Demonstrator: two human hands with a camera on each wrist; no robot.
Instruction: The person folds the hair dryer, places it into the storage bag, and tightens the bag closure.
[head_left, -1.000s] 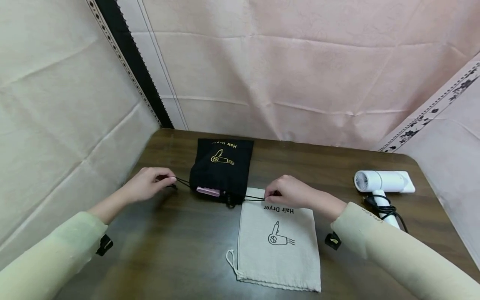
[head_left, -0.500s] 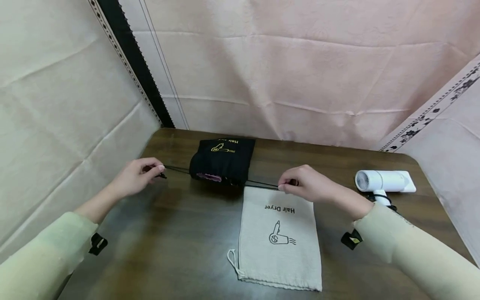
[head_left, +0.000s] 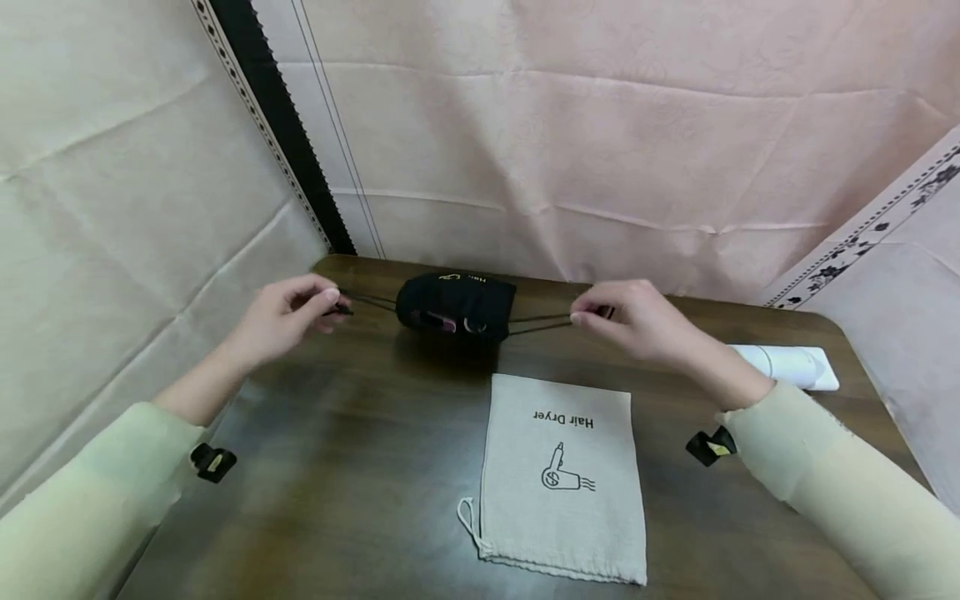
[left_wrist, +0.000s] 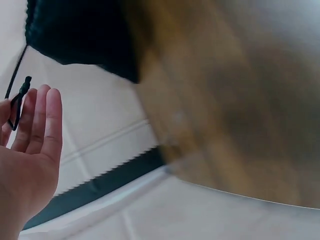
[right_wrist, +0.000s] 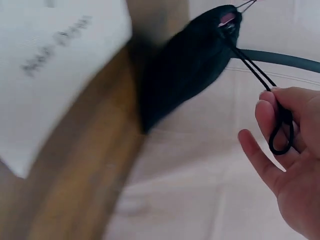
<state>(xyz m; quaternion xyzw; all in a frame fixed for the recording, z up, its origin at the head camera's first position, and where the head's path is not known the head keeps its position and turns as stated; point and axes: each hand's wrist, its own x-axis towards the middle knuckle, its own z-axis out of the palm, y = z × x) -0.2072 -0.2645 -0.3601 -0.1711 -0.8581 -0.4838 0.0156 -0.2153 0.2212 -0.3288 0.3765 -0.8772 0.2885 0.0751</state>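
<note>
The left hand, near the tabletop's left edge, pinches the left drawcord, other fingers loosely extended. Between the hands, the black pouch sits by the far edge; whether its bottom touches wood is hard to tell. Bare wood separates it from the beige pouch, left of and below the right hand, which pinches the right drawcord. Beyond that wrist lies a partly hidden white hair dryer.

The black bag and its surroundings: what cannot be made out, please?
Black bag: contents mostly hidden by its cloth, head view.
Gold print: partly hidden by the bag's curve, head view.
White appliance: partly behind the right forearm, head view.
Left hand: partly beyond left edge, left wrist view.
</note>
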